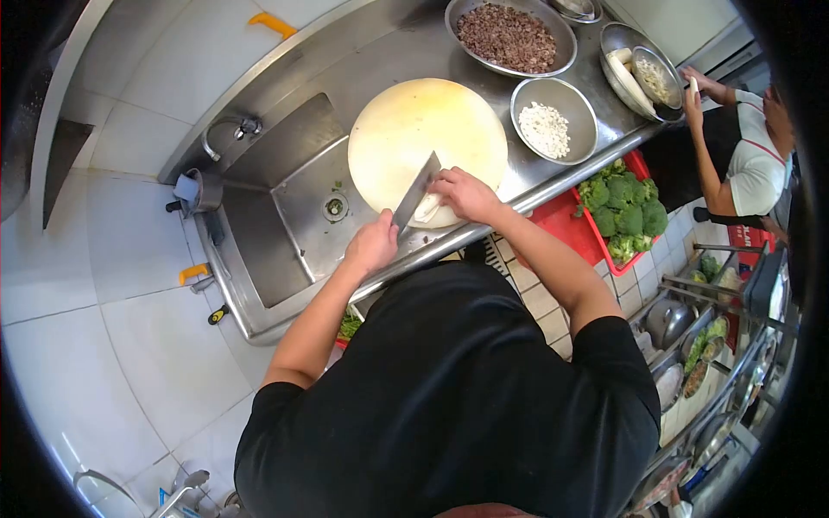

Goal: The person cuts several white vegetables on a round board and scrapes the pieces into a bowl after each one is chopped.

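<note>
My left hand (pixel 371 246) is closed around the handle of a cleaver (pixel 417 192), whose broad blade points away from me over a round cutting board (pixel 423 121). Beside the blade, at the board's near edge, lies a pale, peeled vegetable (pixel 428 208); its exact kind is unclear. The fingers of my right hand (pixel 466 195) are bent over it and hold it close to the blade. A metal bowl of chopped white pieces (pixel 580 97) stands right of the board.
The board overlaps a steel sink (pixel 250 250) with a faucet (pixel 246 128). Behind stands a bowl of brownish chopped food (pixel 566 60). A red crate (pixel 637 259) of broccoli (pixel 623 203) sits below the counter. Another person (pixel 721 147) works at the right over a bowl (pixel 613 39).
</note>
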A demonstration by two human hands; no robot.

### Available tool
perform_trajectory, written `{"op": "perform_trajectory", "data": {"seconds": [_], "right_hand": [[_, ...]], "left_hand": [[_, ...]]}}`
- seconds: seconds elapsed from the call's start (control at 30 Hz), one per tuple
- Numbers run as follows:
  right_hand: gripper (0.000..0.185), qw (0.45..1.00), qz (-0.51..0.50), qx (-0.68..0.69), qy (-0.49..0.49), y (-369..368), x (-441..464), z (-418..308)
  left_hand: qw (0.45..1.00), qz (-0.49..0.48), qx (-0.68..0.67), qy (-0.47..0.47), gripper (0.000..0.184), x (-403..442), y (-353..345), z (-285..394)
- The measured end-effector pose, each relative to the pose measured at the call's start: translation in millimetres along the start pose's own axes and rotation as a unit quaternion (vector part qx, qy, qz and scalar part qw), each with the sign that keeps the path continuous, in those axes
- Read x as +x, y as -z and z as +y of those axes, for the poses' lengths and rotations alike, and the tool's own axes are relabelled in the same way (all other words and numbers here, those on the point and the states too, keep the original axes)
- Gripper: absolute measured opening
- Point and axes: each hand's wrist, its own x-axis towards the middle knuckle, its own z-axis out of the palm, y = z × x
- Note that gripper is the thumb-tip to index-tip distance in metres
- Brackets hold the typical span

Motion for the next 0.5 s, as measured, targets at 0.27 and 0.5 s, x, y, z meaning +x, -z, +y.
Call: {"op": "perform_trajectory", "data": {"seconds": [0.27, 0.5], "right_hand": [[0.039, 0.995, -0.038, -0.073, 0.059, 8.4, 2.7, -5.8], [0.045, 0.988, -0.083, -0.124, 0.029, -0.4, 8.9, -14.8]], "left_hand": [[1.0, -0.01, -0.002, -0.016, 0.025, 7.6, 2.2, -11.8], [1.0, -0.008, -0.013, -0.015, 0.025, 9.4, 6.1, -13.4]]}}
